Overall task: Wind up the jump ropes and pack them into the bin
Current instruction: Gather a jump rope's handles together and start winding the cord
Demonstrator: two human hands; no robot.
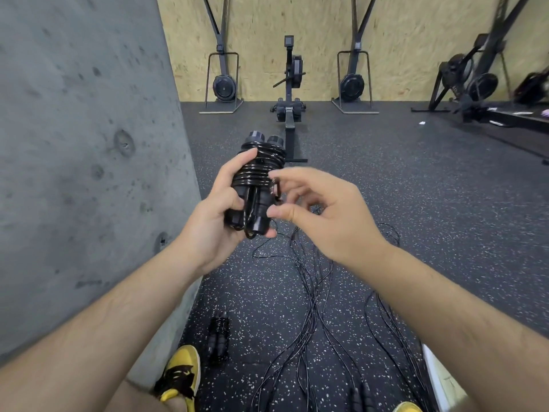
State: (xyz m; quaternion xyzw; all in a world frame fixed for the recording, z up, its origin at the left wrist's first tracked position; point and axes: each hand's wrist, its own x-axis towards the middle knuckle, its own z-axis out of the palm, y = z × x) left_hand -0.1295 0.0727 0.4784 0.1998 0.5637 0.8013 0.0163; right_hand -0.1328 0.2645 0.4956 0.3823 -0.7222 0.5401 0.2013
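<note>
1. The left hand (219,203) has its grip clenched round a wound black jump rope bundle (257,185): two black plastic handles side by side with glossy black cord coiled many times round their upper half. The thumb lies over the top coils and a fingertip shows below the handle ends.
2. The bundle is held upright in the air, above the dark speckled rubber floor (416,179) and in front of the black rowing machine (289,93) that stands against the far chipboard wall.
3. The right hand (323,215) is just to the right of the bundle, its grip loosely half-closed, with the thumb and curled fingers close to the bundle's right side. A small loop of cord shows by the fingertips, but whether they pinch it cannot be told.
4. On the floor, nearer the camera than the rowing machine, a spread of loose black jump rope cords (315,316) runs toward the person, with two black handles at the bottom edge.
5. Left of those cords lies a second wound black rope bundle (219,337), close to the grey concrete wall (83,144).
6. A yellow and black shoe (179,373) is just below that second bundle.
7. The corner of a white bin-like object (439,379) shows at the lower right, beside the loose cords.
</note>
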